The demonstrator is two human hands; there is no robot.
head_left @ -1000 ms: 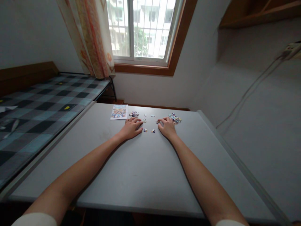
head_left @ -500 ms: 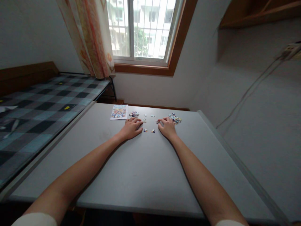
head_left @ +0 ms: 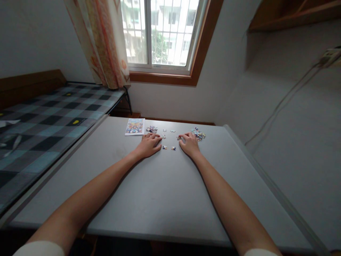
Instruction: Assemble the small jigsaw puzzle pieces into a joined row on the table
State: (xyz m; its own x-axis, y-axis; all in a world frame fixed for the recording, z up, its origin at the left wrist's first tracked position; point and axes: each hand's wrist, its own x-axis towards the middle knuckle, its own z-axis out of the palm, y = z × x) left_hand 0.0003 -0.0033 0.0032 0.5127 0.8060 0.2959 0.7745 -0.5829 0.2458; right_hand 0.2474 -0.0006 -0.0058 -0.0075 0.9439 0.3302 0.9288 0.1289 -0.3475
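My left hand (head_left: 149,145) rests on the table with fingers stretched and thumb apart. A light puzzle piece (head_left: 163,136) lies at its fingertips. My right hand (head_left: 189,144) lies palm down opposite, fingers slightly bent and spread. Its index fingertip is at another puzzle piece (head_left: 178,138), partly hidden by the finger. Between the hands, nearer me, are two dark-and-orange pieces, a left one (head_left: 164,147) and a right one (head_left: 173,148). Farther back sit two pale pieces, one left (head_left: 164,130) and one right (head_left: 173,131).
A pile of puzzle pieces (head_left: 151,129) lies beyond my left hand, and a second pile (head_left: 198,134) beyond my right. A printed picture sheet (head_left: 135,127) is at the back left of the grey table (head_left: 160,199). A checked bed (head_left: 53,124) adjoins on the left.
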